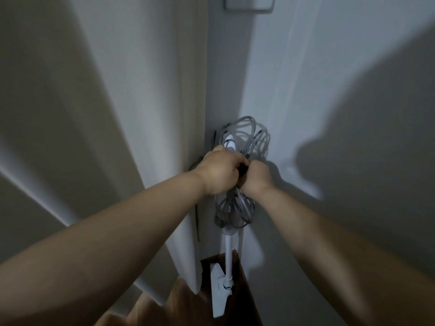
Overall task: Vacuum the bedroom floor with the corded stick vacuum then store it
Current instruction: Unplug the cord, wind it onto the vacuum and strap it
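While both hands work at the bundled cord, the entry reads as follows.

Item: stick vacuum (227, 260), white, standing upright in a wall corner beside a door (150, 137); its floor head (219, 290) rests on the wood floor (188, 302).

Item: cord (247, 137), grey, gathered in loose loops round the upper body of the vacuum, some loops above the hands and some hanging below.

Left hand (219, 172): fingers curled round the middle of the bundle, gripping it against the vacuum. Right hand (255, 176): fingers curled, pinching at something dark between the two hands, seemingly a strap or the plug.

Step in hand, as judged: securing the coiled cord for storage; floor cleaning looks finished.

Method advised: keep the left grip firm so the loops do not spring apart; draw the fastening snug round all strands, not only the outer ones; tuck stray loops in before letting go; keep the vacuum pressed into the corner so it does not tip.

Not legible: the dark piece between the hands cannot be identified; fingertips of both hands are hidden by the hands themselves; the vacuum handle and motor body are buried under cord; whether any hook holds the cord cannot be told. Plate (249, 3) on the wall is cut off at the top edge. Light is dim and shadows cover the right wall.
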